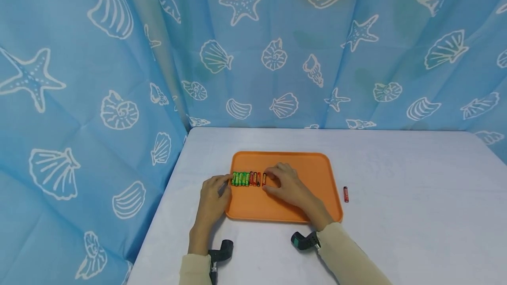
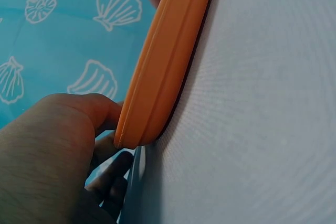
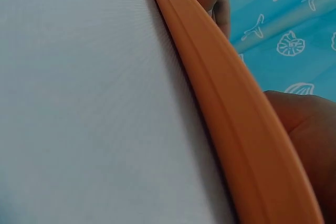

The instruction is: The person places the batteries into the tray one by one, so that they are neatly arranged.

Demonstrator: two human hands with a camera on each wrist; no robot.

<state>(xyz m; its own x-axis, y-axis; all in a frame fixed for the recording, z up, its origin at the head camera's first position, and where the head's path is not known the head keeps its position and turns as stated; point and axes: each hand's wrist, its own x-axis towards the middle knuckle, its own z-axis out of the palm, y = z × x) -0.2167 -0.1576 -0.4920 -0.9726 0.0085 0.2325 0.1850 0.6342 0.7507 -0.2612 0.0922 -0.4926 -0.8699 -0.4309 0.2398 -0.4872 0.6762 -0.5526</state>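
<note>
On the orange tray (image 1: 277, 210) lies a side-by-side row of AAA-size batteries: several green batteries (image 1: 240, 179) at the left, then red-and-black batteries (image 1: 255, 179). My left hand (image 1: 213, 199) is at the tray's left rim, its index fingertip right at the leftmost green battery and its thumb by the rim. With thumb and index finger at its two ends, my right hand (image 1: 289, 186) pinches a single battery (image 1: 264, 179), a small gap to the right of the row. In both wrist views the tray wall hides the batteries.
Another red battery (image 1: 346, 194) lies on the white tablecloth (image 1: 416, 197), just outside the tray's right rim. A blue curtain with shell prints (image 1: 253, 78) hangs behind the table and along its left side. Each wrist wears a black camera (image 1: 304, 241).
</note>
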